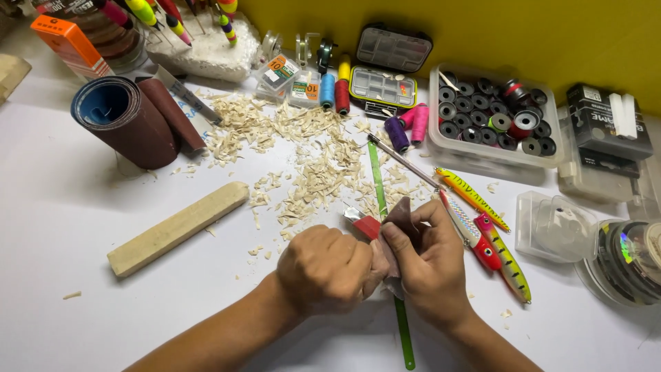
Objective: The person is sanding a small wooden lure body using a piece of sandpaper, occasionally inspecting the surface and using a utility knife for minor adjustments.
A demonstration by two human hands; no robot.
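The left hand (323, 267) was fisted on a small red-tipped piece (365, 224), the right hand (425, 265) pinching brown sandpaper (398, 215) round it — long axis running away toward pale wood shavings (310, 162).

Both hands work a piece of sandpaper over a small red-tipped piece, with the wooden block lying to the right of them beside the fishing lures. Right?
Not quite: the head view shows the wooden block lying left of the hands, away from the fishing lures. The left hand and right hand do hold the sandpaper.

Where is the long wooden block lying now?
In the head view, the wooden block lies left of the left hand, below the sandpaper roll.
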